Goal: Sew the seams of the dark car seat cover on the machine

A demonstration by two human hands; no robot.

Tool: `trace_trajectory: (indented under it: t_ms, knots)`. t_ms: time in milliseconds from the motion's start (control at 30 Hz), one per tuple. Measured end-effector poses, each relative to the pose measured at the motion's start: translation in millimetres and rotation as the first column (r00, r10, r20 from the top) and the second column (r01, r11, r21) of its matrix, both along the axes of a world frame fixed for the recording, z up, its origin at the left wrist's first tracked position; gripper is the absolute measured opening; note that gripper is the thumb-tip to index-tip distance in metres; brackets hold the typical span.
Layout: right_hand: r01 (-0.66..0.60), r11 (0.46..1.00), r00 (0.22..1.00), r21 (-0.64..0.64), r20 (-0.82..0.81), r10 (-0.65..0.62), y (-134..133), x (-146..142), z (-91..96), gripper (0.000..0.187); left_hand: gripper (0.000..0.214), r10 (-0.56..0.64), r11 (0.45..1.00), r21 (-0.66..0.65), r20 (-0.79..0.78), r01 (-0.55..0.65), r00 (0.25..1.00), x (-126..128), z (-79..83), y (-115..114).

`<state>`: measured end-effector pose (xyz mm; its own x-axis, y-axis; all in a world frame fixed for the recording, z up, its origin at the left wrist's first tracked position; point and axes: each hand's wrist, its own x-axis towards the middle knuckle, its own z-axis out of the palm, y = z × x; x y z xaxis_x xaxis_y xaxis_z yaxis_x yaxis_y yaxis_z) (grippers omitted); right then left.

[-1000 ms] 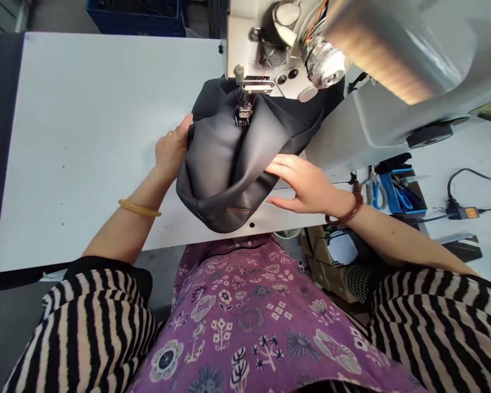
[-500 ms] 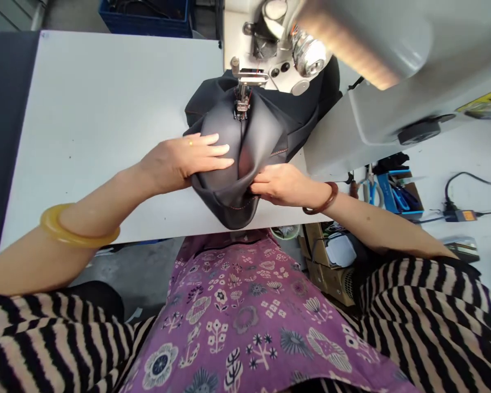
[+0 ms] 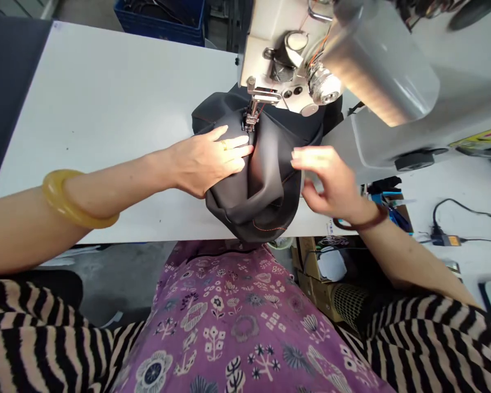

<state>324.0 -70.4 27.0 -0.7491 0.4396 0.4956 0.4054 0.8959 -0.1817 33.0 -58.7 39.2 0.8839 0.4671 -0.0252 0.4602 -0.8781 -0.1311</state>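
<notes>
A dark grey, leather-like piece point(image 3: 265, 204) with orange stitching lies bunched under the presser foot point(image 3: 251, 121) of a sewing machine point(image 3: 278, 65). My left hand point(image 3: 208, 162) rests flat on the left side of the piece, its fingers stretched toward the seam just in front of the foot. To the right of the piece, my right hand point(image 3: 331, 183) is raised with thumb and fingers apart and nothing between them. Orange thread runs down to the needle area. The needle tip is too small to make out.
The white table point(image 3: 106, 109) extends to the left. A blue crate point(image 3: 161, 24) stands beyond its far edge. At right are a blue tool box point(image 3: 399, 210) and a black cable with a small adapter point(image 3: 448, 239). Cardboard boxes point(image 3: 309, 273) sit below the table edge.
My right hand has let go of the piece's near fold and moved up and right. My left hand has slid right, closer to the seam. The view has shifted slightly.
</notes>
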Motion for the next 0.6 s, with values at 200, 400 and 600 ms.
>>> trace_trajectory:
  t_ms: [200, 400, 600]
  knots:
    - [-0.078, 0.996, 0.894, 0.034, 0.445, 0.055, 56.8, -45.7, 27.5, 0.032, 0.051, 0.089, 0.995, -0.044, -0.024, -0.09, 0.996, -1.1, 0.8, -4.7]
    - [-0.067, 0.998, 0.919, -0.021, 0.388, 0.07, 52.1, -35.3, 12.6, 0.037, 0.051, 0.134, 0.991, 0.004, -0.09, -0.134, 0.987, 0.6, 4.1, -10.0]
    - [-0.047, 0.995, 0.924, -0.088, 0.374, 0.076, 49.0, -34.8, 11.2, 0.037, 0.048, 0.118, 0.988, 0.115, -0.094, -0.107, 0.989, -2.9, 5.3, -11.6]
